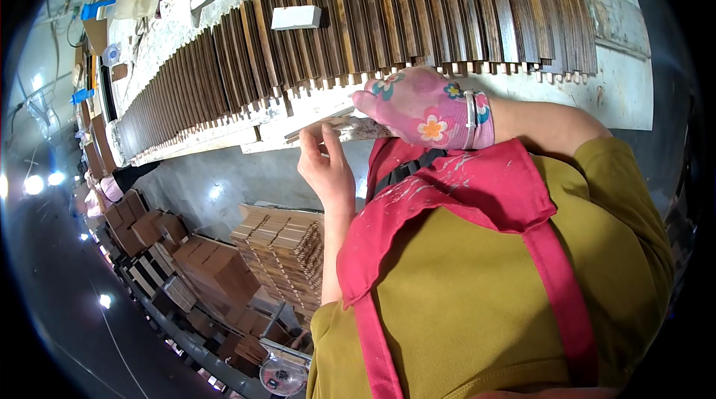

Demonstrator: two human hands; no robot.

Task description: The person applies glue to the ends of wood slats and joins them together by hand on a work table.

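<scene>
At front of bench (623, 97), L hand (327, 169) appears to pinch thin strip (341, 113) below dark-stained slats (373, 19); R gloved hand (421, 108) adj., grip unclear. Step: prob. single-pc. handling; next move calls for steady support.

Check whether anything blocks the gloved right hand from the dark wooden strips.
Nothing visible does: the gloved right hand is at the near ends of the dark wooden strips. A white block lies on them, farther left.
</scene>
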